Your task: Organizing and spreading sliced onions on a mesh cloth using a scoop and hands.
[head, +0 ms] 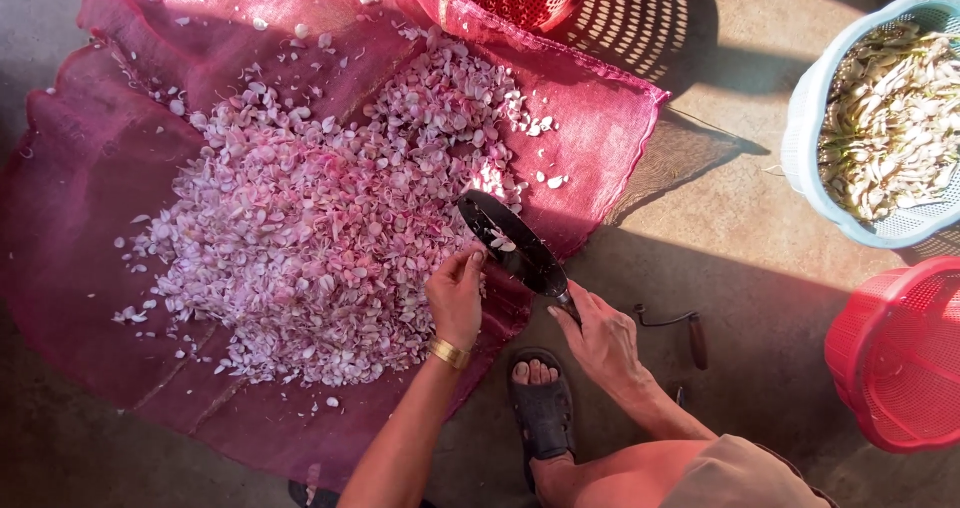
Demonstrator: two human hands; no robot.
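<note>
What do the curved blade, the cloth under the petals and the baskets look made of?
Curved blade: dark, dull metal, probably steel, with a faint sheen. Cloth: thin pink mesh netting, semi-sheer, likely synthetic. Red basket and pale blue basket: moulded plastic with perforated lattice walls.

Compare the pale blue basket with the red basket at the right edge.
The pale blue basket stands upright and holds whitish, greenish pieces; the red basket lies tipped, and no contents show. The pale blue basket sits in sunlight, the red basket mostly in shadow. Both are perforated plastic and stand on the floor.
</note>
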